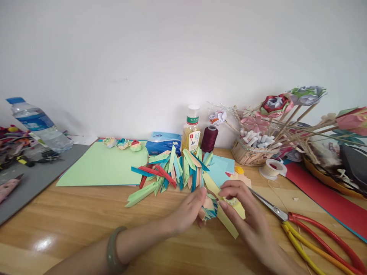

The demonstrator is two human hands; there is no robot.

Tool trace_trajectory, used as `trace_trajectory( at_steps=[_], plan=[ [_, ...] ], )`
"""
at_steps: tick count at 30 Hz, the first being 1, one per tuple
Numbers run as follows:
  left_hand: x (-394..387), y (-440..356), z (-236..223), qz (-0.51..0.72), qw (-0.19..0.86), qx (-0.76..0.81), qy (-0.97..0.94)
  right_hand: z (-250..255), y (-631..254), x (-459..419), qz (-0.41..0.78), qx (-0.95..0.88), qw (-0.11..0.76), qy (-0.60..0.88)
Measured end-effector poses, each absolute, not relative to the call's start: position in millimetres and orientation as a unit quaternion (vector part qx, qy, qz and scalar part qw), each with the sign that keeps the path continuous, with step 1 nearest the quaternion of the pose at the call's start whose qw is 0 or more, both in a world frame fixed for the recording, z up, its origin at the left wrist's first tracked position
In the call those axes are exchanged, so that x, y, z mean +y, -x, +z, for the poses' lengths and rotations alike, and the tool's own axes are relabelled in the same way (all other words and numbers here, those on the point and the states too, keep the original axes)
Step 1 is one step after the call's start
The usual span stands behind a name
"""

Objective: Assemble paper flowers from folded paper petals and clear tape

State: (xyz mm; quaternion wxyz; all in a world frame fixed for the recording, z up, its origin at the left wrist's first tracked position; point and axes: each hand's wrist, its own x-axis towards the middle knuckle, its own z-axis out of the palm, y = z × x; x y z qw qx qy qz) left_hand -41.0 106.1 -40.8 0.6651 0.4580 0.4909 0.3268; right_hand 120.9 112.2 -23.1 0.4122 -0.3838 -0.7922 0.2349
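My left hand (186,214) is closed around a small folded-paper flower (210,212) made of blue, green and peach pieces, holding it just above the table. Curled in from the other side, my right hand (248,215) has thumb and forefinger at the flower's right edge, in a near pinch. Whatever lies between those fingertips is too small to make out. Pale yellow paper strips (228,223) lie beneath both hands, and a small round yellowish ring (231,200) shows partly behind my right fingers. Folded paper strips (172,170) in green, blue, red and peach are piled beyond.
Large scissors (282,215) lie at the right, near a ribbon spool (272,169). A drink bottle (191,133), maroon thread cone (210,139) and tissue pack (163,143) line the wall. Green paper sheets (106,164) carry three paper flowers (122,144). A basket (252,154) stands right.
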Motion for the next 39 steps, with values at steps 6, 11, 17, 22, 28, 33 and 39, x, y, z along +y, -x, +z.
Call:
trace_trajectory(
  at_steps=[6, 11, 17, 22, 28, 33, 39],
  plan=[
    [104, 44, -36, 0.391, 0.649, 0.451, -0.472, -16, -117, 108, 0.305, -0.782, 0.369, 0.398],
    [103, 43, -36, 0.440, 0.607, 0.430, -0.503, -21, -116, 110, 0.245, -0.800, 0.368, 0.405],
    [102, 40, -45, 0.498, 0.571, 0.393, -0.520, -33, -120, 111, 0.048, -0.819, 0.428, 0.379],
    [103, 38, -51, 0.551, 0.566, 0.362, -0.495, -32, -118, 109, 0.037, -0.817, 0.446, 0.363],
    [100, 36, -49, 0.588, 0.555, 0.347, -0.474, -31, -116, 103, 0.005, -0.804, 0.483, 0.346],
    [98, 32, -44, 0.593, 0.567, 0.351, -0.451, -31, -116, 101, -0.009, -0.807, 0.484, 0.339],
    [98, 32, -44, 0.593, 0.557, 0.344, -0.470, -31, -119, 104, -0.038, -0.802, 0.488, 0.343]
  ],
)
